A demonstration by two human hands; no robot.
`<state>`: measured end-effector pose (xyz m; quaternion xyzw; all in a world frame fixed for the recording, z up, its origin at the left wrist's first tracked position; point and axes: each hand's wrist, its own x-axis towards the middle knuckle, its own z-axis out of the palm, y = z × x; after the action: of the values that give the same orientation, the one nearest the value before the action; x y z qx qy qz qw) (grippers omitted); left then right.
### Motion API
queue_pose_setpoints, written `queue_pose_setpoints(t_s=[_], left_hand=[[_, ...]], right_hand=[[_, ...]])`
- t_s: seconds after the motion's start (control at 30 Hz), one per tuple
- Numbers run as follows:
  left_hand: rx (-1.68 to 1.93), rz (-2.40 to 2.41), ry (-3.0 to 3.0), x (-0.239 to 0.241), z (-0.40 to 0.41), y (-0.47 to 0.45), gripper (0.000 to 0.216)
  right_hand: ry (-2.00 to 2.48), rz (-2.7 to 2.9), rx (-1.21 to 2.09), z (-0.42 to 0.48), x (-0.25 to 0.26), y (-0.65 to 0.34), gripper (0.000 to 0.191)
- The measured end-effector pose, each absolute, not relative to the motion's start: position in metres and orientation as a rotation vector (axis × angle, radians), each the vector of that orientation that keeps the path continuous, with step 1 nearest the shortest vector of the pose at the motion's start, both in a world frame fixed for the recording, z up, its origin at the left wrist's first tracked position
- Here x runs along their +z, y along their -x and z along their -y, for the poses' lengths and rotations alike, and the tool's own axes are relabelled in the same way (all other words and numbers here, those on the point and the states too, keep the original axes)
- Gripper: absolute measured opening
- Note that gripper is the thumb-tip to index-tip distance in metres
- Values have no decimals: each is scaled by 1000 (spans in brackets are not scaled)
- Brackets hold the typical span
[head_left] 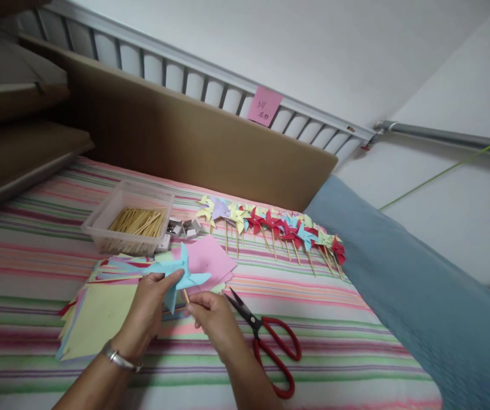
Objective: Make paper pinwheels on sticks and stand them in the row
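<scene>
Head view: the left hand is pinching the blue pinwheel at its centre, thumb and fingers pressed together. The right hand is pinching the thin stick just beneath it. To my eye, gripping the stick low and pressing flat on the folds is what this calls for. Scissors are lying at 3 o'clock of the hands, paper sheets at 9, a tub of sticks at 11 and finished pinwheels at 1, all resting on a striped cloth below a cardboard sheet and a white wall.

left hand: fingers pinched | right hand: fingers pinched | hands near
</scene>
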<state>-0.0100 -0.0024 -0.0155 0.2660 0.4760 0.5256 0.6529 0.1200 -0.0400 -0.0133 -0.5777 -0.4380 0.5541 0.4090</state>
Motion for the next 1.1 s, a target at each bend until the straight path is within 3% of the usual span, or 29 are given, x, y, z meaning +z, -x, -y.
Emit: queue_pose_setpoints(t_s=[0.2, 0.33, 0.63, 1.1], left_hand=[[1286, -1073, -636, -16, 3, 4, 26], [1292, -1115, -774, -21, 0, 4, 49], [1349, -1483, -1394, -19, 10, 7, 32], [1332, -1534, -1583, -18, 14, 7, 34]], right_hand=[[1474, 956, 1389, 37, -14, -120, 12], [1439, 895, 1346, 35, -14, -122, 17], [1412, 876, 1379, 39, -15, -113, 13], [1491, 946, 1315, 34, -17, -119, 10]])
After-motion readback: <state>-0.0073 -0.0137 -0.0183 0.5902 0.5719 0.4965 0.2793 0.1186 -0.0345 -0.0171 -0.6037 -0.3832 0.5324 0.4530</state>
